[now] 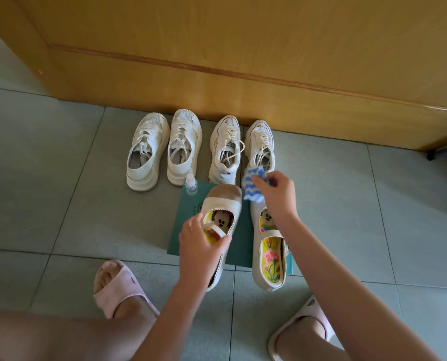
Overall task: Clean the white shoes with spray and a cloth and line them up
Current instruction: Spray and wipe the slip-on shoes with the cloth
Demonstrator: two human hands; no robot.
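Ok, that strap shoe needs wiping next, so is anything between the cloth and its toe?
Nothing visible does. The right hand pinches the cloth just right of the toe of the strap shoe gripped by the left hand; the spray bottle stands left of the toe.

Tiled floor meeting a wooden panel.
Pale grey-green floor tiles [47,178] with thin dark joints run to a yellow-brown wooden panel [243,35] on the far side, crossed by a raised moulding strip [191,66]; a dark furniture foot [431,156] stands far right.

Left hand [201,243] gripping shoe [223,201], right hand [279,196] pinching cloth [251,187], both arms extended
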